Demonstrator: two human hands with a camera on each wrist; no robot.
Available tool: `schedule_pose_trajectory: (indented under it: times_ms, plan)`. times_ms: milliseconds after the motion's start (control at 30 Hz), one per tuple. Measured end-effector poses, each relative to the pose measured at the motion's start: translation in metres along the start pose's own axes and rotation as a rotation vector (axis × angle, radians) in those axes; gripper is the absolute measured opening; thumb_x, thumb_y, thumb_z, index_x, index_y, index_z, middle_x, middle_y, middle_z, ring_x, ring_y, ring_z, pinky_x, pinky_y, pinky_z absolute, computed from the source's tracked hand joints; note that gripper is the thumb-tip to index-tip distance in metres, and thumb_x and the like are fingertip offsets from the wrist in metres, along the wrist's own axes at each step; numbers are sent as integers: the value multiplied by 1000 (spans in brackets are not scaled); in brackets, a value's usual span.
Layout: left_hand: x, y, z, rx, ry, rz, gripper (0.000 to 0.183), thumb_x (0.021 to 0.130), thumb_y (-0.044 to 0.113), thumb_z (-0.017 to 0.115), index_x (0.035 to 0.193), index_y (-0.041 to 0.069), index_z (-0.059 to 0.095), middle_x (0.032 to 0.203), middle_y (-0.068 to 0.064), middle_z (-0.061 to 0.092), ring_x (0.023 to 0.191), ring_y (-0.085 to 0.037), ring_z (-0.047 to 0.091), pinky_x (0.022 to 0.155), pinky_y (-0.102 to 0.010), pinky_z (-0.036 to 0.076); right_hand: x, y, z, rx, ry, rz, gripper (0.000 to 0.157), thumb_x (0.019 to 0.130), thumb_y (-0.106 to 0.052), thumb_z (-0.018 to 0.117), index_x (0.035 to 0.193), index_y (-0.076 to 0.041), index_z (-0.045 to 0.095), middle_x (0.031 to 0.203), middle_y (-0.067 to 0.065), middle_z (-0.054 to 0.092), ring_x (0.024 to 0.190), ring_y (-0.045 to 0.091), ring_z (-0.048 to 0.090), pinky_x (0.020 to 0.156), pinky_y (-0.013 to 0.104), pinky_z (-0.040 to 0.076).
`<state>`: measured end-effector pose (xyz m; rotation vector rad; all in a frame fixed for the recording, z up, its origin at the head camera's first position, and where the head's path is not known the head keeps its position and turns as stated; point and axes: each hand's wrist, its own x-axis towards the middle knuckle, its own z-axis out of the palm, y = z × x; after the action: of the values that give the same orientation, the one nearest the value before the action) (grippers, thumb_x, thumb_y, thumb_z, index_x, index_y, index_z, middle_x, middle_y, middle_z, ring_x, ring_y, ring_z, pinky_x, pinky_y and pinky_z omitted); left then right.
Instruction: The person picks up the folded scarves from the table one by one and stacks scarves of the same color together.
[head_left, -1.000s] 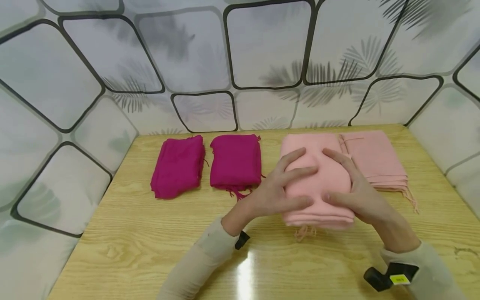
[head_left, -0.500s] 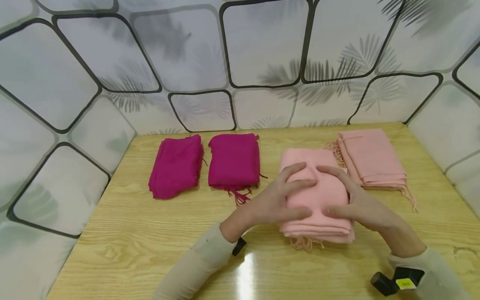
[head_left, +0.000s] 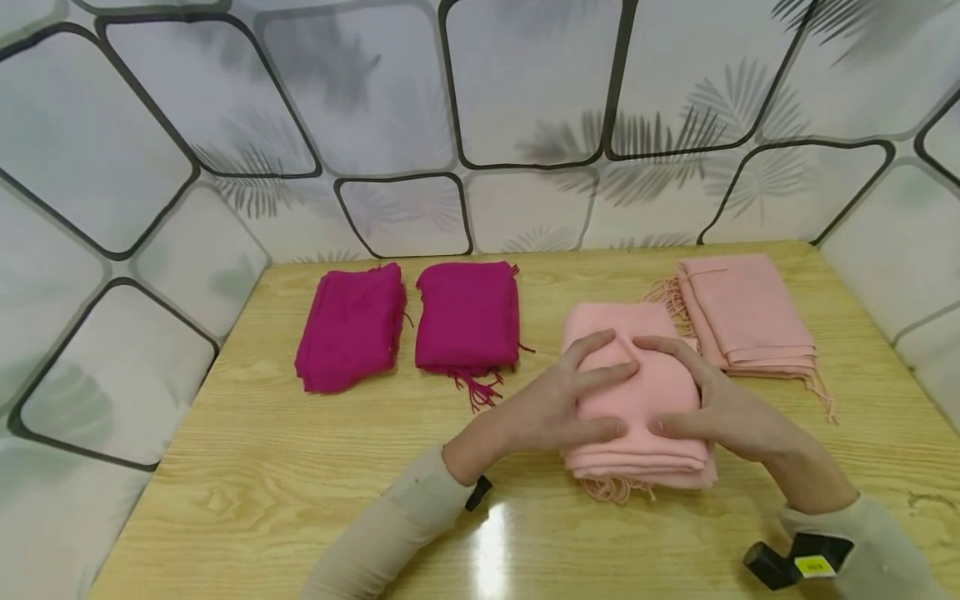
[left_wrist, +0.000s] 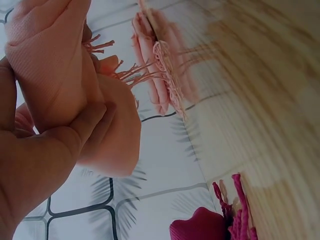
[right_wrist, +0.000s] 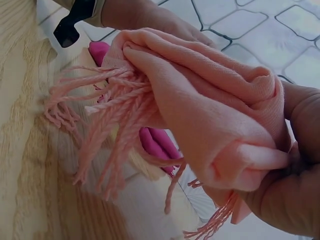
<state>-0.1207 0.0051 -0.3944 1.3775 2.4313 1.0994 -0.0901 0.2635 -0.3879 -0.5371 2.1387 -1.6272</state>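
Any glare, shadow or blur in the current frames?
Head: bright glare streak on the table near bottom centre, cloths reasonably clear; left wrist: dim, left hand shadowed, wood grain soft toward the right; right wrist: right hand dark at the right edge, pink cloth better lit.

Patterned walls (head_left: 532, 83) on three sides of a table (head_left: 300, 475) suggest an indoor booth.

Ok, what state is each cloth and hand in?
Left magenta cloth: folded, on the table
Right magenta cloth: folded, on the table
Far pink cloth: folded, on the table
Held pink cloth: folded, off the table
Left hand: gripping the held pink cloth
Right hand: gripping it too
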Motion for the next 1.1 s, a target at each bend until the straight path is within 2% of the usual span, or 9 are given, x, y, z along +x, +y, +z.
schedule_pose_trajectory:
  times_ms: [200, 367, 433, 700, 800, 900, 1000, 1100]
  plan:
    - [1, -2, -1, 42, -58, -30, 67, 93, 36, 70, 151, 15, 44, 164, -13, 11, 142, -29, 36, 108, -28, 38, 2, 2, -1, -32, -5, 30, 81, 90, -6, 70, 154, -25, 25, 114, 26, 52, 77, 26, 68, 68, 37, 56]
    - [2, -4, 0, 59, -102, -63, 67, 94, 37, 69, 151, 16, 43, 163, -15, 13, 148, -24, 27, 109, -29, 37, 6, 6, -1, -90, -7, 64, 80, 89, -12, 74, 152, -27, 28, 123, 20, 49, 79, 24, 66, 72, 34, 54]
    - [3, -5, 1, 49, -121, -88, 66, 94, 36, 69, 151, 17, 42, 163, -14, 13, 148, -24, 25, 110, -30, 37, 7, 8, 0, -109, -11, 70, 81, 88, -14, 75, 152, -27, 28, 132, 20, 43, 85, 25, 64, 75, 34, 53]
    - [3, -3, 13, 53, -224, -159, 67, 97, 41, 63, 154, 21, 33, 165, -14, 8, 141, -28, 39, 111, -33, 37, 1, 16, 2, -172, -27, 116, 80, 86, -23, 78, 151, -31, 32, 154, 16, 26, 119, 36, 47, 85, 33, 49]
    - [3, -2, 15, 62, -266, -188, 68, 97, 42, 62, 155, 22, 31, 165, -14, 7, 139, -26, 42, 111, -33, 37, 0, 19, 3, -175, -50, 110, 81, 86, -22, 78, 151, -31, 31, 155, 16, 23, 123, 37, 43, 87, 32, 48]
    - [3, -1, 16, 88, -319, -210, 69, 98, 43, 60, 155, 20, 28, 165, -15, 8, 136, -23, 46, 110, -30, 37, 1, 23, 4, -180, -76, 111, 82, 85, -21, 78, 151, -30, 31, 153, 17, 27, 125, 37, 40, 90, 35, 46]
    - [2, 1, 16, 111, -368, -221, 70, 99, 43, 59, 155, 18, 27, 164, -15, 8, 129, -19, 52, 108, -25, 39, 1, 26, 6, -196, -94, 122, 83, 84, -22, 79, 151, -31, 31, 152, 18, 29, 128, 39, 37, 93, 43, 43]
    - [1, 3, 17, 130, -410, -232, 71, 99, 45, 58, 156, 19, 24, 165, -14, 6, 118, -16, 59, 103, -23, 43, -2, 25, 9, -189, -114, 145, 82, 85, -24, 78, 151, -32, 30, 154, 18, 26, 131, 41, 33, 93, 49, 42]
